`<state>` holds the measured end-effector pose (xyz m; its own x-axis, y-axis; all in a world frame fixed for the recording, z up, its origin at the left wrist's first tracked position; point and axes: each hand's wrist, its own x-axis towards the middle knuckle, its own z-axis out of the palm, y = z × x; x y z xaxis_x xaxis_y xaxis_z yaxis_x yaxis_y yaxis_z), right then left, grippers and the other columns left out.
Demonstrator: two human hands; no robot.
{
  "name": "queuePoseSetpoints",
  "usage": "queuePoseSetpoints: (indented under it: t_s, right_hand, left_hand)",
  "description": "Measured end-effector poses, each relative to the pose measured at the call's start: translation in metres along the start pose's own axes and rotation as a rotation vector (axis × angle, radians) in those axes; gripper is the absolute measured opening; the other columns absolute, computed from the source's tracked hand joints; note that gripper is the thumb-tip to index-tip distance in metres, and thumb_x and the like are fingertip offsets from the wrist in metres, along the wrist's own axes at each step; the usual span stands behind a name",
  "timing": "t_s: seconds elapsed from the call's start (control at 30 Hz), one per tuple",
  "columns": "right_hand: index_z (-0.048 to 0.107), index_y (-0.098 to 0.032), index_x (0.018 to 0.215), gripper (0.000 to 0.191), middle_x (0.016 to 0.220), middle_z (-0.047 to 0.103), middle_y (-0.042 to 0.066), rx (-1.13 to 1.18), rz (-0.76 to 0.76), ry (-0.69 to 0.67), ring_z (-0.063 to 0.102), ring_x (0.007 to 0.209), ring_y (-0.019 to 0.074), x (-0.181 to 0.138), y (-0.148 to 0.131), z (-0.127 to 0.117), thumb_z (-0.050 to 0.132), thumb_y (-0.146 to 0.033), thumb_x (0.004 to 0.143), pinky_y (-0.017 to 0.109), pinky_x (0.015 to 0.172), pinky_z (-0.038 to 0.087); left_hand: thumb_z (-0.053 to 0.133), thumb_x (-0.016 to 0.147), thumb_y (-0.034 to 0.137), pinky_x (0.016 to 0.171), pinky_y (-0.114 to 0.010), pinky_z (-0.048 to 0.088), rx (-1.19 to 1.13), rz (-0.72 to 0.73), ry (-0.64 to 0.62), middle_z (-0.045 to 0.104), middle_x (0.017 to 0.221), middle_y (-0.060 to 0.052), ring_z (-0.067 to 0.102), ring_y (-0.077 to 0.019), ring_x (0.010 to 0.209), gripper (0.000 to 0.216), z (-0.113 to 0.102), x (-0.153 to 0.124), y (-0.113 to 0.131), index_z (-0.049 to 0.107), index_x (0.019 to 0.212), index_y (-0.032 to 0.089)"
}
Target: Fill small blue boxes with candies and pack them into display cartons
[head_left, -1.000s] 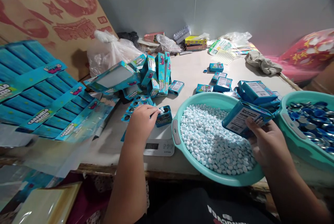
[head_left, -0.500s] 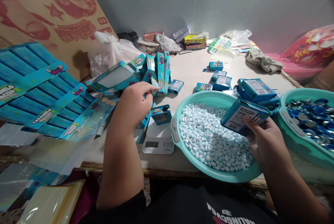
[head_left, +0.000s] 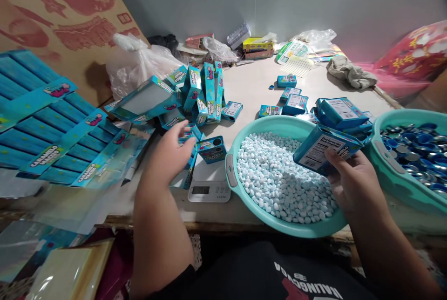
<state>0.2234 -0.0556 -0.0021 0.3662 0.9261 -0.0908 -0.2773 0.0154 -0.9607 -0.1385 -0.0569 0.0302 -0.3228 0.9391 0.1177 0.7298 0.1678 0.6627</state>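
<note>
My right hand (head_left: 358,181) grips a small blue candy box (head_left: 323,148), tilted over the right part of a turquoise basin (head_left: 279,223) full of pale blue and white candies (head_left: 275,179). My left hand (head_left: 171,153) has its fingers apart and holds nothing. It is beside a blue carton (head_left: 192,132); whether it touches that carton I cannot tell. Just right of this hand, another small candy box (head_left: 211,150) stands on a white digital scale (head_left: 209,193), whose display digits are too blurred to read.
A second turquoise basin (head_left: 391,162) at the right holds blue-and-silver caps. Several candy boxes (head_left: 344,109) lie behind the basins. Upright blue cartons (head_left: 209,90) stand at centre left, with packed display boxes (head_left: 59,127) stacked further left. A grey cloth (head_left: 351,71) lies at back right.
My left hand has drawn back and down from the upright cartons, and its fingers have spread. The right hand still holds its candy box over the basin. The view has shifted slightly.
</note>
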Motion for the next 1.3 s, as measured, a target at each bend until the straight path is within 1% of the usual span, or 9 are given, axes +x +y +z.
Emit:
queuePoseSetpoints:
  t_s: [0.13,0.4,0.7,0.8,0.9,0.97,1.03,1.17,1.3]
  right_hand:
    - [0.07,-0.022,0.095,0.044,0.098,0.074,0.005,-0.026,0.0,-0.006,0.07,0.098,0.0251,0.002,0.002,-0.002,0.092,-0.038,0.06,0.041,0.085,0.059]
    - [0.069,-0.021,0.092,0.042,0.098,0.075,0.006,-0.039,-0.013,-0.024,0.07,0.099,0.0278,0.002,0.002,-0.001,0.09,-0.037,0.061,0.046,0.086,0.059]
    - [0.072,-0.023,0.1,0.044,0.099,0.074,0.004,-0.026,-0.016,-0.009,0.07,0.094,0.0227,0.0,0.002,0.0,0.091,-0.036,0.063,0.042,0.091,0.057]
    - [0.072,-0.023,0.1,0.045,0.099,0.074,0.004,-0.015,-0.013,-0.023,0.07,0.096,0.0237,0.001,0.002,-0.001,0.092,-0.036,0.062,0.044,0.091,0.057]
    - [0.072,-0.022,0.097,0.046,0.097,0.074,0.005,-0.015,-0.003,-0.012,0.069,0.097,0.0253,0.003,0.002,0.0,0.093,-0.035,0.058,0.045,0.09,0.057]
    - [0.072,-0.022,0.094,0.047,0.096,0.074,0.005,-0.015,0.0,0.01,0.069,0.095,0.026,0.004,0.001,0.0,0.094,-0.036,0.055,0.046,0.088,0.058]
    - [0.071,-0.022,0.093,0.05,0.096,0.074,0.006,-0.019,0.009,0.028,0.069,0.094,0.0267,0.003,0.0,0.0,0.095,-0.039,0.052,0.047,0.085,0.058]
    - [0.071,-0.023,0.093,0.057,0.097,0.073,0.005,-0.035,0.058,0.053,0.069,0.092,0.0264,0.0,-0.003,0.002,0.096,-0.042,0.046,0.046,0.081,0.059]
    - [0.071,-0.022,0.094,0.059,0.096,0.073,0.004,-0.001,0.076,0.054,0.069,0.092,0.0251,-0.001,-0.005,0.003,0.097,-0.042,0.045,0.046,0.085,0.059]
  left_hand:
    - [0.056,0.09,0.035,0.107,-0.045,0.048,-0.089,-0.083,0.143,0.064,0.132,-0.01,0.059,-0.0263,0.123,0.049,-0.017,-0.016,-0.012,0.055,0.138,0.022]
    - [0.057,0.09,0.047,0.1,-0.04,0.052,-0.202,-0.093,0.188,0.07,0.12,-0.01,0.065,-0.0255,0.112,0.044,0.008,-0.031,-0.013,0.066,0.122,0.019]
    - [0.052,0.095,0.047,0.096,-0.035,0.053,-0.193,0.03,0.284,0.07,0.118,-0.008,0.065,-0.0233,0.112,0.038,0.005,-0.031,-0.017,0.068,0.118,0.021]
    - [0.054,0.094,0.046,0.099,-0.038,0.051,-0.148,0.09,0.215,0.064,0.128,-0.01,0.061,-0.0244,0.117,0.041,0.018,-0.028,-0.007,0.064,0.124,0.021]
    - [0.061,0.09,0.049,0.11,-0.046,0.041,0.024,0.206,-0.022,0.053,0.143,-0.011,0.046,-0.0295,0.134,0.056,0.037,-0.023,0.007,0.053,0.139,0.023]
    - [0.062,0.089,0.049,0.112,-0.05,0.038,0.154,0.226,-0.135,0.053,0.142,-0.011,0.041,-0.033,0.134,0.06,0.047,-0.018,0.015,0.05,0.142,0.024]
    - [0.059,0.091,0.043,0.107,-0.05,0.041,0.24,0.217,-0.153,0.059,0.133,-0.011,0.046,-0.0339,0.127,0.053,0.051,-0.016,0.019,0.054,0.139,0.022]
    - [0.061,0.089,0.039,0.096,-0.042,0.049,0.33,0.18,-0.106,0.065,0.125,-0.01,0.056,-0.0312,0.117,0.04,0.036,-0.024,0.023,0.064,0.125,0.022]
    - [0.058,0.087,0.049,0.088,-0.044,0.053,0.373,-0.129,0.141,0.067,0.125,-0.01,0.064,-0.0333,0.11,0.05,-0.006,-0.044,0.015,0.06,0.131,0.028]
